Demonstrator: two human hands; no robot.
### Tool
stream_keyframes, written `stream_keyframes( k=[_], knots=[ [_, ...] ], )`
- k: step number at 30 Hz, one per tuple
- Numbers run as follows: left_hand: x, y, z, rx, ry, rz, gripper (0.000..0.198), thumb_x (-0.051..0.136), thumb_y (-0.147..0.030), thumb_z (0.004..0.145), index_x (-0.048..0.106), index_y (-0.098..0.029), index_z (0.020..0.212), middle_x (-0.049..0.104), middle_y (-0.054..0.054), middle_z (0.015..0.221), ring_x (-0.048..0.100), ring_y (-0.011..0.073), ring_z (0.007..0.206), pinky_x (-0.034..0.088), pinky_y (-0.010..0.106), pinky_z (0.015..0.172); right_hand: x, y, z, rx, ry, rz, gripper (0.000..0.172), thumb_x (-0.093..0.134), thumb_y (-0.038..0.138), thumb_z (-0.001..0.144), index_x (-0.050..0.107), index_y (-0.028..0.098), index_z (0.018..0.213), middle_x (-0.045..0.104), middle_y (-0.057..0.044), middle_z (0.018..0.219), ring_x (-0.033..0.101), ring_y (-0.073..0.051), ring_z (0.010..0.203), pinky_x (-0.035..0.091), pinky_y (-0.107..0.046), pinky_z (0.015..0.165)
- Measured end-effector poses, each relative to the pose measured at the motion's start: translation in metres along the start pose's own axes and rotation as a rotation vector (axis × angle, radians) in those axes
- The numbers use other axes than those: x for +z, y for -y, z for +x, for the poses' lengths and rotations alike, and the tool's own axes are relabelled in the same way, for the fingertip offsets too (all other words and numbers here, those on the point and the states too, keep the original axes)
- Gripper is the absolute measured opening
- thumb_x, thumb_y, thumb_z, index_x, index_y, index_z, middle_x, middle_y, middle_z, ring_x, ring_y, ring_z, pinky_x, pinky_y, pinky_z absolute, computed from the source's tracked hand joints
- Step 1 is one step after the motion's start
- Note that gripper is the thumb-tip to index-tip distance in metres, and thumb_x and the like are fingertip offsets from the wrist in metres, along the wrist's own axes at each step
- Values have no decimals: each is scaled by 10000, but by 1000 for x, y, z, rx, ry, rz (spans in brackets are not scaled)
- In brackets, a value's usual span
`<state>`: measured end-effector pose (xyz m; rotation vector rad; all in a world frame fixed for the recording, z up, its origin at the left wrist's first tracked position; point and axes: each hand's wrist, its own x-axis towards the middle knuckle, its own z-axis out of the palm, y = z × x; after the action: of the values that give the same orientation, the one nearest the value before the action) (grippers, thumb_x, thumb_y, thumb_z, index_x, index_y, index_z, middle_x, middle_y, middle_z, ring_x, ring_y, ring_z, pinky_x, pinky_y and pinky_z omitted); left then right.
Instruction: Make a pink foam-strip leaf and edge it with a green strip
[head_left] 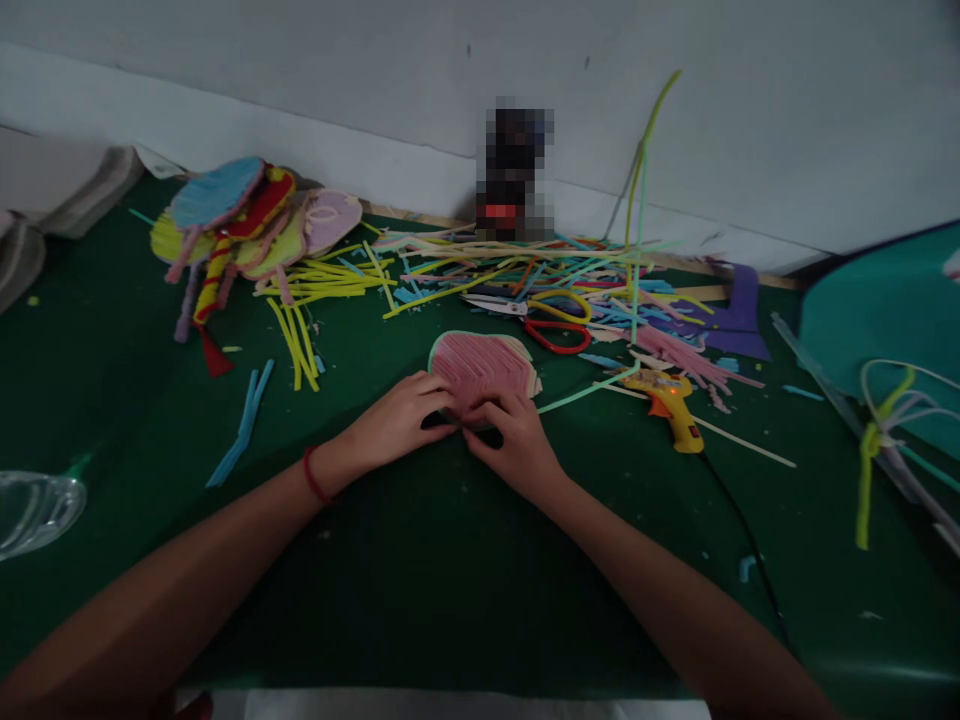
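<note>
A pink fan-shaped panel (487, 365) made of pipe cleaners lies on the green tabletop before me, with a light green pipe cleaner (577, 393) running from its edge to the right. My left hand (409, 415) pinches the panel's lower left edge between thumb and fingers. At its lower edge, my right hand (514, 435) is closed on it too, thumb near the left thumb. The fingertips hide that part of the rim. Behind the panel lie scissors (544, 310) with one yellow and one red handle. A yellow glue gun (671, 408) rests to the right, its small light glowing orange.
Finished pipe-cleaner fans (225, 200) are stacked at the back left. Loose pipe cleaners (450, 265) cover the back of the table along the wall. A clear plastic bottle (41, 510) lies at the left edge; the glue gun's black cord (742, 525) trails towards the front right.
</note>
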<state>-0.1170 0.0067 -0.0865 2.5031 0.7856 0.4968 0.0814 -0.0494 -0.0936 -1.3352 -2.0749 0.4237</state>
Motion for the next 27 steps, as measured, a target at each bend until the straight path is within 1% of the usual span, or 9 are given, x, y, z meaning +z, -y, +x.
stream_keyframes(
  k=[4, 7, 9, 13, 16, 20, 27],
  knots=[
    [1, 1, 0, -1, -1, 0, 129, 606, -283, 887, 629, -188, 971, 598, 63, 1087, 533, 202, 1020, 429, 354, 894, -7, -6, 3, -62, 59, 50, 68, 635, 194, 846, 666, 213, 904, 655, -62, 1004, 604, -216, 979, 462, -391, 865],
    [0, 1, 0, 0, -2, 5, 135, 601, -285, 890, 628, -194, 986, 598, 59, 1090, 535, 201, 1021, 426, 352, 894, -19, -17, 5, -150, 145, 115, 134, 652, 229, 858, 662, 223, 992, 654, -64, 1063, 606, -203, 1019, 476, -372, 883],
    [-1, 0, 0, -3, 3, 8, 140, 602, -285, 889, 628, -193, 992, 600, 59, 1076, 538, 199, 1008, 426, 350, 887, -29, -27, 5, -194, 179, 110, 166, 657, 247, 861, 657, 229, 1026, 651, -69, 1103, 595, -210, 1069, 470, -381, 914],
    [-2, -2, 0, -6, 10, -4, 127, 601, -279, 891, 631, -187, 973, 606, 60, 1060, 541, 196, 999, 421, 348, 885, -50, -47, 4, -170, 221, 8, 194, 665, 280, 857, 669, 247, 1048, 638, -70, 1157, 564, -240, 1133, 432, -445, 981],
    [-2, -2, 1, -5, 4, -12, 122, 595, -282, 894, 631, -192, 969, 608, 58, 1060, 543, 193, 997, 420, 343, 883, -61, -60, 4, -124, 213, -12, 176, 655, 280, 862, 681, 252, 1034, 637, -71, 1151, 560, -247, 1136, 433, -458, 990],
    [-1, 0, 1, -2, 4, -31, 111, 594, -283, 893, 629, -195, 951, 613, 55, 1051, 549, 190, 997, 414, 340, 890, -65, -67, 5, -107, 183, 1, 151, 638, 297, 873, 691, 244, 1004, 635, -78, 1090, 578, -240, 1089, 455, -442, 968],
    [-1, 0, 1, -11, 13, -37, 117, 582, -288, 900, 623, -197, 960, 609, 54, 1057, 550, 191, 1009, 411, 352, 904, -60, -67, 4, -100, 159, -63, 168, 663, 333, 853, 688, 238, 989, 620, -75, 1074, 567, -246, 1073, 441, -445, 950]
  ],
)
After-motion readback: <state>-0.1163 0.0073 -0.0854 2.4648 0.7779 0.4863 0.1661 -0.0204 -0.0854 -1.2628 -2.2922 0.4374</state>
